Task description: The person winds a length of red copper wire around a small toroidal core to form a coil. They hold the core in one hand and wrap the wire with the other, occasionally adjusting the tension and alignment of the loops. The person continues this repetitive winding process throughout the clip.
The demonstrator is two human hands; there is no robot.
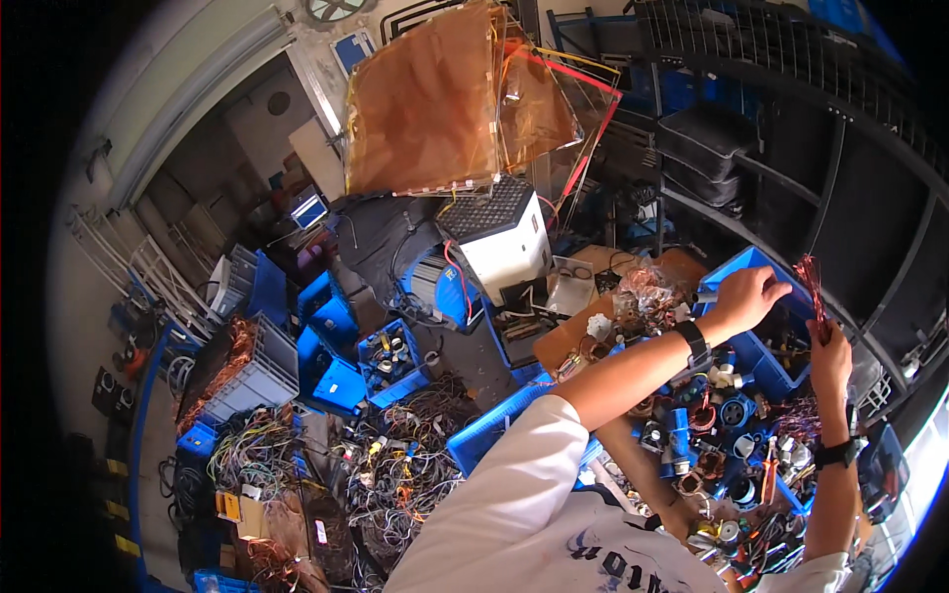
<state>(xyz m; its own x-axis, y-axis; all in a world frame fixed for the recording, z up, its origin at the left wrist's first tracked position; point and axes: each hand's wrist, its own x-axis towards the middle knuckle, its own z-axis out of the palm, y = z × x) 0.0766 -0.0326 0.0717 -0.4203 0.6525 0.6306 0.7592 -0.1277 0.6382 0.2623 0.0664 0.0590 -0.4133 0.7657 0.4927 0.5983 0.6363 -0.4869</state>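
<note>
My right hand [831, 358] is closed round a bundle of thin reddish copper wire [811, 282], which stands up from the fist with its loose ends splayed. To its left, my left hand [743, 298] is raised with thumb and fingers drawn together; whatever they pinch, if anything, is too small to make out. Both hands are over a blue crate [756, 358] with dark scrap inside. A black band [694, 346] circles my left wrist, and another [836, 455] my right.
Metal and plastic scrap [707, 415] is heaped below the crate, with pliers [769, 469] among it. Tangled cables [395, 494] cover the floor to the left, near blue bins [331, 371] and a grey crate [259, 368]. Black shelving [791, 183] stands at the right.
</note>
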